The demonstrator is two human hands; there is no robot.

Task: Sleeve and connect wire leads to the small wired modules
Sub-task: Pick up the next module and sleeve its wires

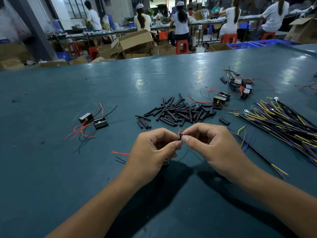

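Observation:
My left hand [154,150] and my right hand [211,146] meet fingertip to fingertip above the teal table [51,169]. Between them they pinch a short black sleeve [180,136] with a thin red wire lead [179,131] sticking up from it. A small module [165,162] peeks out under my left palm, mostly hidden; its red leads [120,153] trail left. A cable with yellow and purple leads [260,155] runs from under my right hand to the right. A pile of black sleeves [180,111] lies just beyond my hands.
Two wired modules [93,120] with red and black leads sit at the left. More modules [221,98] and another cluster [240,85] lie at the right rear. A bundle of black cables with yellow leads [283,121] fans out on the right. People work at benches behind the table.

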